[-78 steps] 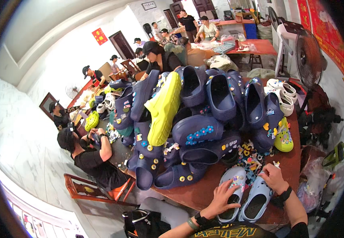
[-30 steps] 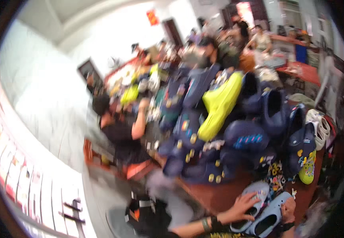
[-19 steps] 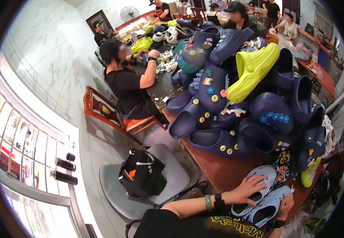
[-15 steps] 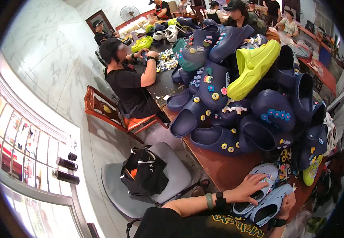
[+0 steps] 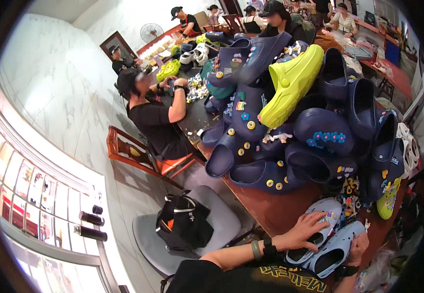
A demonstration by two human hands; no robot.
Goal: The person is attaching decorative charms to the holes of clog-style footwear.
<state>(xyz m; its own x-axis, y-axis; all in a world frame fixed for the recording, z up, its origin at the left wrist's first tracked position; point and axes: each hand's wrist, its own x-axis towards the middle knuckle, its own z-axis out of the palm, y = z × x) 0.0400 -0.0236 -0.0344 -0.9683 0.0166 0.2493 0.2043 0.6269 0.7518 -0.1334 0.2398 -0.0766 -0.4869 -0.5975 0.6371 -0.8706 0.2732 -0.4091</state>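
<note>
Two light blue clogs lie side by side at the table's front edge, close to my body. My left hand [image 5: 306, 233] rests on the left light blue clog [image 5: 330, 209], fingers spread across its upper beside a small purple-and-white charm. The right light blue clog [image 5: 333, 253] shows bare holes on its top. Against its outer side, my right hand [image 5: 359, 248] grips it with bent fingers. Part of that hand's hold is hidden behind the clog. Loose colourful charms [image 5: 349, 198] lie just beyond both clogs.
A tall pile of navy clogs [image 5: 325, 131] with charms covers the table [image 5: 265, 215], a lime clog [image 5: 292, 85] on top. A grey chair [image 5: 222, 215] with a black bag [image 5: 182, 222] stands at left. A seated co-worker [image 5: 148, 110] handles something farther along.
The whole view has shifted, so the pile sits farther left and lower. My right hand's fingers have moved slightly along the right clog's side. My left hand stays on the left clog.
</note>
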